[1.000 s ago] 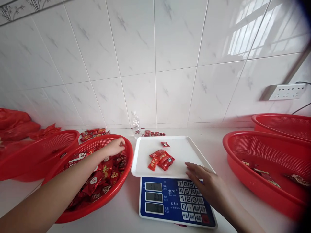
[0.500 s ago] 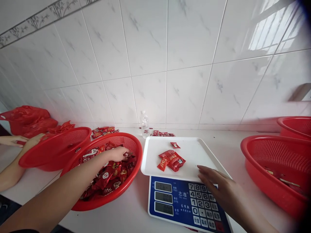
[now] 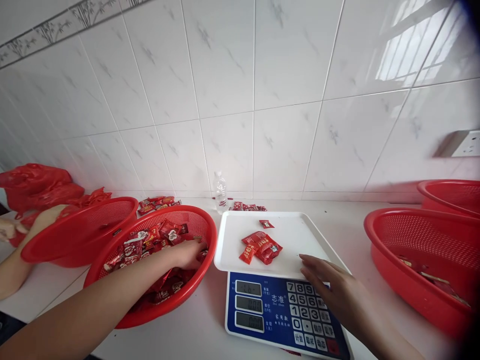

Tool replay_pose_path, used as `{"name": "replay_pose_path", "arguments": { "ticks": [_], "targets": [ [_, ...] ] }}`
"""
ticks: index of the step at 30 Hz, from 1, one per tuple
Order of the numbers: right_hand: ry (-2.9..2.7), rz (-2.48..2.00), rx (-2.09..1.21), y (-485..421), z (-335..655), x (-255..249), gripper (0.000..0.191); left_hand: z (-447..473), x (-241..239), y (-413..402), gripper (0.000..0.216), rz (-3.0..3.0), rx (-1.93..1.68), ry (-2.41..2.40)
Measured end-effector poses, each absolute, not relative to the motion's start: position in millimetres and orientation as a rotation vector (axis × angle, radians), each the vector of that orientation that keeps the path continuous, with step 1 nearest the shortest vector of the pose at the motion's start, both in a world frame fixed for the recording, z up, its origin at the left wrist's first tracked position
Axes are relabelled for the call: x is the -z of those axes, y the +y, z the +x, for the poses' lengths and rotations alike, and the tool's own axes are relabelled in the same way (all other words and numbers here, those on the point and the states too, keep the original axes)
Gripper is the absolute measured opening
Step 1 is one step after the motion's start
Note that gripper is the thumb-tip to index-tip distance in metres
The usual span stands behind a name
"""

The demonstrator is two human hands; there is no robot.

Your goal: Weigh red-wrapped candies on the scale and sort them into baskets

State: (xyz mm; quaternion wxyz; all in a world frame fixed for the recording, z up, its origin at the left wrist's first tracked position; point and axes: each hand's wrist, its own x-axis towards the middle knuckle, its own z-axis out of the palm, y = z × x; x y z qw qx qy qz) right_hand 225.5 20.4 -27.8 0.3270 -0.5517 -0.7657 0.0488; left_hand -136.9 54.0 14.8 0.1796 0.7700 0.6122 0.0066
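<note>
My left hand reaches into a red perforated basket heaped with red snack packets. Its fingers are curled among the packets at the basket's right side, with dark red wrapper at the fingertips; the fingertips are partly hidden. My right hand holds nothing, its fingers stretched out over the right front edge of a white tray and the keypad. That tray sits on a blue electronic scale. On it lie a small cluster of red packets and one smaller packet behind them.
Another red basket stands at left, where a person's forearm shows beside red plastic bags. A clear bottle and loose packets are near the tiled wall. Red baskets stand at right, below a wall socket.
My left hand has moved lower and deeper among the packets, and some packets have shifted. My right hand stays at the tray edge. The view has turned slightly right.
</note>
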Motion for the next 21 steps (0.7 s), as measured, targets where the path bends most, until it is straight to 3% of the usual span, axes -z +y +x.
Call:
{"name": "replay_pose_path", "arguments": {
  "ticks": [9,13,15,21],
  "targets": [
    [-2.012,-1.458,-0.180,17.5,223.6,21.6,0.034,-142.4,-84.3,66.7,0.020,2.127,-0.473,2.011],
    [-2.025,-1.457,-0.183,16.0,223.7,20.4,0.035,-106.3,-99.4,67.9,0.024,2.222,-0.601,1.764],
    [-2.026,-1.447,-0.179,15.4,223.5,19.8,0.034,-85.0,-93.9,67.6,0.036,2.251,-0.488,1.604],
    [-2.016,-1.451,-0.194,15.1,222.6,18.9,0.032,-38.2,-53.9,68.3,0.101,2.251,0.030,1.389]
  ]
}}
